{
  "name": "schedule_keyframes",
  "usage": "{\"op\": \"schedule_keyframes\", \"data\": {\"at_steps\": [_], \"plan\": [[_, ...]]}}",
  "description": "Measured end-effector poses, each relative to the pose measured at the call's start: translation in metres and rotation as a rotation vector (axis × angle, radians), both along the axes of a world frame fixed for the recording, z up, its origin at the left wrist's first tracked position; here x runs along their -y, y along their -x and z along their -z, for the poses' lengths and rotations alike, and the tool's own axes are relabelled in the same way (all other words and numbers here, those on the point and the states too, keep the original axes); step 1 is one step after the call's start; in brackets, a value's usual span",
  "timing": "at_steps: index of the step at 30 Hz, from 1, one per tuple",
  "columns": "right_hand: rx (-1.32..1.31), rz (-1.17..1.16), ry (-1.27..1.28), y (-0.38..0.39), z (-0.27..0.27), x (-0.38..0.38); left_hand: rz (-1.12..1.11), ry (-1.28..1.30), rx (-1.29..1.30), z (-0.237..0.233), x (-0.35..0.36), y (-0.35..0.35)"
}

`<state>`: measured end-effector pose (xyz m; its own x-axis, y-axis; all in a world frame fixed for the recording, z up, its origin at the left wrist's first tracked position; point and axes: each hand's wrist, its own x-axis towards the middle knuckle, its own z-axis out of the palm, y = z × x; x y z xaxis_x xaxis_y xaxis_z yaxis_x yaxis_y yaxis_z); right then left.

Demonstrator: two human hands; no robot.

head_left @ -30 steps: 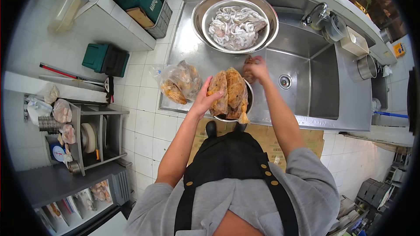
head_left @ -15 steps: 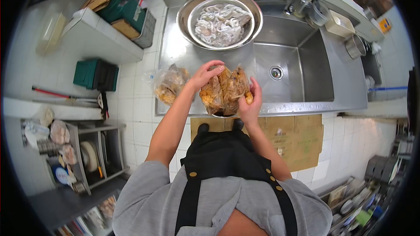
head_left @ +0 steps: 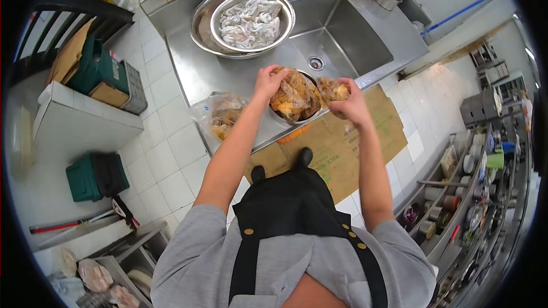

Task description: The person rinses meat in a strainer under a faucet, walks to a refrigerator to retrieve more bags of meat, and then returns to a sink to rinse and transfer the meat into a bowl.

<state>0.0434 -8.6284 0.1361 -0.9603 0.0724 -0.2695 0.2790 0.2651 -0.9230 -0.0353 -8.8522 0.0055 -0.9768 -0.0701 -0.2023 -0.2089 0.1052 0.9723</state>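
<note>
A metal bowl stands at the counter's front edge, heaped with plastic bags of brown-orange food. My left hand rests at the left of this heap, its fingers curled over one bag. Off the bowl's right side, my right hand grips a smaller plastic bag of brown food. What exactly the food is, I cannot make out. Left of the bowl, a clear plastic bag with similar brown pieces lies on the counter, partly behind my left forearm.
Farther back, a white-looking bowl of pale, squid-like strips sits inside a wide steel basin. The sink is at the right. Flattened cardboard covers the floor by my feet. Shelves of cookware stand far right.
My right hand has drawn a smaller bag away from the heap to the right. My left hand stays on the heap. The whole view has turned and shifted.
</note>
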Motion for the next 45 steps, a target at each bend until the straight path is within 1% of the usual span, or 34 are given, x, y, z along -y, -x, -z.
{"op": "schedule_keyframes", "data": {"at_steps": [1,2,4,5,6,8,9,10,11,12,13,14,15,17,18,20,21,22,24,25,27,28,30,32,34,35,36,37,39,40,42,43,44,45], "plan": [[0.171,-0.108,-0.050,0.001,-0.006,-0.015,0.014,-0.009,-0.005,0.004,-0.002,0.004],[0.168,-0.093,-0.058,0.005,-0.008,-0.027,0.026,-0.070,0.020,0.009,-0.005,0.009],[0.163,-0.381,-0.088,0.015,-0.011,-0.039,0.044,-0.132,0.041,0.006,-0.008,0.012],[0.214,-0.432,-0.004,0.022,-0.008,-0.036,0.064,-0.173,0.064,0.003,-0.008,0.011],[0.210,-0.427,-0.006,0.029,-0.008,-0.027,0.085,-0.213,0.087,-0.001,-0.007,0.009],[0.314,-0.461,-0.251,0.042,-0.008,0.001,0.093,-0.150,0.031,-0.004,-0.005,0.008],[0.314,-0.466,-0.248,0.043,0.000,0.015,0.087,-0.081,-0.015,-0.003,-0.002,0.007],[0.147,-0.334,-0.469,0.043,0.014,0.028,0.083,-0.078,-0.013,0.001,0.000,0.005],[-0.024,-0.196,-0.683,0.043,0.028,0.039,0.077,0.010,-0.084,0.007,0.001,0.003],[-0.024,-0.200,-0.680,0.032,0.050,0.049,0.070,0.098,-0.155,0.011,0.002,0.000],[-0.394,-0.086,-0.675,0.014,0.075,0.057,0.067,0.102,-0.153,0.005,0.001,-0.007],[-0.761,0.034,-0.653,0.002,0.089,0.065,0.021,0.233,-0.225,-0.006,-0.003,-0.017],[-0.760,0.032,-0.648,-0.001,0.092,0.075,-0.024,0.365,-0.297,-0.012,-0.006,-0.021],[-1.041,0.147,-0.554,-0.003,0.094,0.089,-0.022,0.395,-0.316,-0.012,-0.007,-0.012],[-1.040,0.146,-0.549,0.001,0.096,0.088,-0.018,0.420,-0.336,-0.012,-0.007,-0.008],[-0.956,0.086,-0.487,0.011,0.098,0.079,-0.007,0.412,-0.314,-0.011,-0.009,-0.005],[-0.805,-0.002,-0.452,0.013,0.098,0.071,0.003,0.399,-0.299,-0.012,-0.010,-0.004],[-0.811,-0.005,-0.449,0.009,0.086,0.070,-0.003,0.401,-0.303,-0.015,-0.008,-0.004],[-0.887,-0.042,-0.439,0.001,0.064,0.067,0.082,0.080,0.007,-0.021,-0.001,-0.003],[-0.892,-0.043,-0.437,-0.007,0.068,0.059,0.079,0.081,0.004,-0.013,0.003,-0.004],[-0.598,0.303,0.119,-0.026,0.083,0.039,0.187,-0.296,0.080,0.002,0.010,-0.008],[-0.602,0.301,0.121,-0.029,0.090,0.031,0.184,-0.295,0.076,-0.005,0.011,-0.011],[-0.079,0.477,0.363,-0.033,0.098,0.022,0.185,-0.523,0.092,-0.014,0.014,-0.016],[-0.079,0.456,0.296,-0.033,0.100,0.022,0.139,-0.553,0.057,-0.017,0.016,-0.018],[-0.074,0.439,0.225,-0.033,0.106,0.017,0.095,-0.586,0.029,-0.004,0.015,-0.013],[-0.198,0.415,0.150,-0.032,0.114,0.012,0.034,-0.598,0.024,0.006,0.016,-0.007],[-0.321,0.390,0.074,-0.031,0.114,0.012,-0.026,-0.609,0.019,0.001,0.017,-0.006],[-0.322,0.388,0.074,-0.034,0.116,0.012,-0.027,-0.609,0.018,-0.002,0.018,-0.007],[0.149,0.385,0.214,-0.046,0.117,0.018,-0.346,-0.360,0.005,-0.010,0.024,-0.022],[0.157,0.365,0.213,-0.051,0.116,0.025,-0.368,-0.357,0.006,-0.010,0.025,-0.036],[0.461,0.345,0.519,-0.060,0.109,0.039,-0.296,-0.134,-0.345,-0.014,0.025,-0.082],[0.487,0.305,0.634,-0.060,0.103,0.044,-0.272,-0.020,-0.491,-0.027,0.028,-0.115],[0.503,0.281,0.632,-0.056,0.110,0.048,-0.244,0.098,-0.633,-0.037,0.031,-0.149],[0.466,0.355,0.664,-0.048,0.129,0.048,-0.310,0.230,-0.646,-0.035,0.036,-0.178]]}}
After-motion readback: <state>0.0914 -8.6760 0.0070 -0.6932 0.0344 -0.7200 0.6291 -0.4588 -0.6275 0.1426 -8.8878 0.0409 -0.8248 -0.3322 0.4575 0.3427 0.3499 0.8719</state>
